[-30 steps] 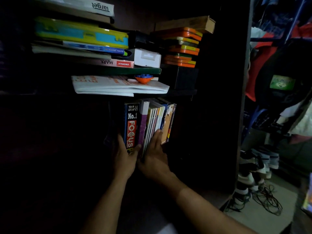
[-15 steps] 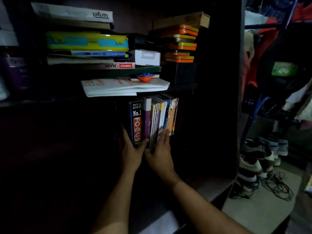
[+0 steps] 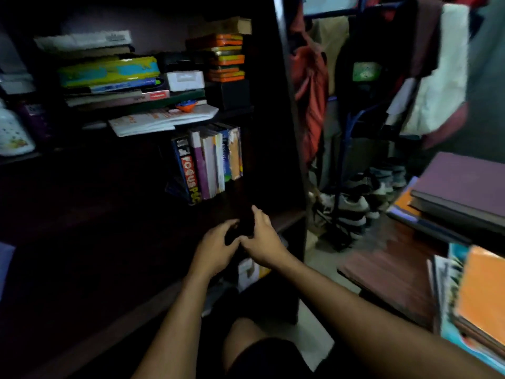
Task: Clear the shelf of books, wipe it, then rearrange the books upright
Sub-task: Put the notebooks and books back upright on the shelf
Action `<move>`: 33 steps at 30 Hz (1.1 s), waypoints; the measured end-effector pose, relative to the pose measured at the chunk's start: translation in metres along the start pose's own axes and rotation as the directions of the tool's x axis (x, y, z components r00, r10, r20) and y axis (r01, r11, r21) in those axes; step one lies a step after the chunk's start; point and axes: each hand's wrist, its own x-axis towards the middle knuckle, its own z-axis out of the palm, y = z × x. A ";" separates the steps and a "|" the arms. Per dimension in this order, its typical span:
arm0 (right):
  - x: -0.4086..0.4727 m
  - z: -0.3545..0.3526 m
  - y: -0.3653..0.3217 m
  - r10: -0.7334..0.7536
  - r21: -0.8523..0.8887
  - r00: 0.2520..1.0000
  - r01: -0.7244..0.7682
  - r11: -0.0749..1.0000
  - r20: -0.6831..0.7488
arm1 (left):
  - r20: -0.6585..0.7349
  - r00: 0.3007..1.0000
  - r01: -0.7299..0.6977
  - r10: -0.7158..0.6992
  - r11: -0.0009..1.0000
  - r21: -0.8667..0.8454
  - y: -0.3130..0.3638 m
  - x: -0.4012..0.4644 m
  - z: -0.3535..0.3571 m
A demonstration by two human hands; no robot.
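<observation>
A row of upright books (image 3: 209, 162) stands on the dark shelf (image 3: 287, 217), leaning slightly left, with a blue "FOCUS" spine at its left end. Both hands hover in front of the shelf, below and clear of the books. My left hand (image 3: 216, 248) and my right hand (image 3: 263, 239) are close together, fingers loosely curled, holding nothing that I can make out in the dark. More books lie in stacks (image 3: 461, 192) at the right, with an orange-covered pile (image 3: 481, 299) nearer me.
The shelf above holds flat stacks of books (image 3: 109, 75), a white box (image 3: 185, 80), orange cases (image 3: 225, 58) and loose papers (image 3: 161, 119). A dark cabinet side panel (image 3: 289, 132) bounds the shelf. Clothes hang at the right, shoes (image 3: 352, 212) on the floor.
Both hands have let go of the upright books and drawn back toward me. The view has swung right, bringing the book stacks at the right into sight.
</observation>
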 end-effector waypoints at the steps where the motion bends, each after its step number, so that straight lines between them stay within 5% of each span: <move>1: -0.017 -0.011 0.001 0.003 -0.013 1.000 -0.003 1.000 0.007 | 0.012 1.000 -0.006 0.006 1.000 0.008 0.013 -0.011 0.005; 8: -0.136 -0.123 0.039 0.006 -0.278 0.997 -0.028 0.960 -0.079 | 0.285 0.935 -0.181 0.212 0.975 -0.131 0.153 -0.071 0.080; 12: -0.202 -0.201 0.071 0.058 -0.438 0.979 -0.141 0.888 -0.198 | 0.321 0.906 -0.183 0.277 0.939 -0.292 0.224 -0.090 0.128; 16: -0.269 -0.262 0.116 0.197 -0.540 0.919 -0.363 0.759 -0.341 | 0.407 0.861 -0.233 0.306 0.948 -0.219 0.276 -0.108 0.161; 20: -0.314 -0.277 0.176 0.438 -0.390 0.794 -0.595 0.703 -0.422 | 0.492 0.831 -0.322 0.260 0.946 0.045 0.302 -0.128 0.179; 24: -0.332 -0.245 0.202 0.422 -0.153 0.785 -0.535 0.831 -0.454 | 0.397 0.878 -0.376 0.268 0.899 0.225 0.312 -0.145 0.189; 29: -0.334 -0.236 0.206 0.403 0.043 0.775 -0.439 0.898 -0.487 | 0.387 0.911 -0.204 0.145 0.972 0.115 0.303 -0.145 0.187; 33: -0.335 -0.227 0.196 0.400 0.027 0.806 -0.433 0.901 -0.436 | 0.451 0.892 0.060 0.020 0.985 -0.163 0.290 -0.146 0.180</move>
